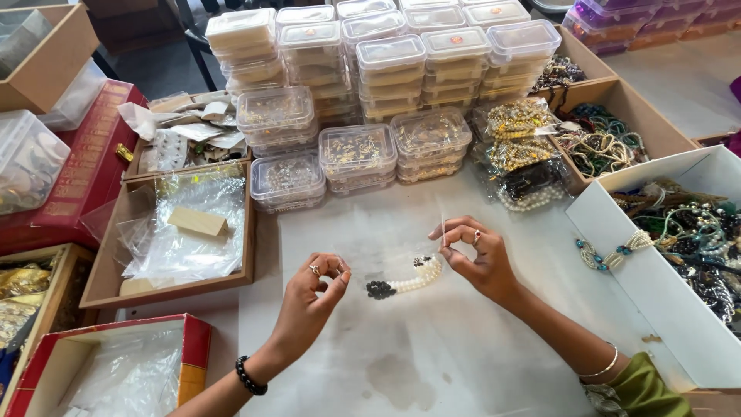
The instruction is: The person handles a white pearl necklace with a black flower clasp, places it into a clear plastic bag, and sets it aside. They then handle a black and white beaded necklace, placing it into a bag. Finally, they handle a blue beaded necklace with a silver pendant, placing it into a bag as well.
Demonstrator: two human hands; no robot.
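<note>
While both hands are hovering over the white table (432, 347), the left hand (315, 297) and right hand (475, 255) are each pinching an edge of what seems a thin clear pouch, the pearl bracelet (405, 282) sagging between them; light, limp, slippery, best gripped at the pouch rims

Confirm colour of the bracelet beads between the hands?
Bracelet: mostly white pearls, dark beads at both ends. Head view.

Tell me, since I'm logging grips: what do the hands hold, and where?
Both hands, left and right, pinch a clear plastic pouch by its upper corners; a pearl bracelet lies inside.
</note>
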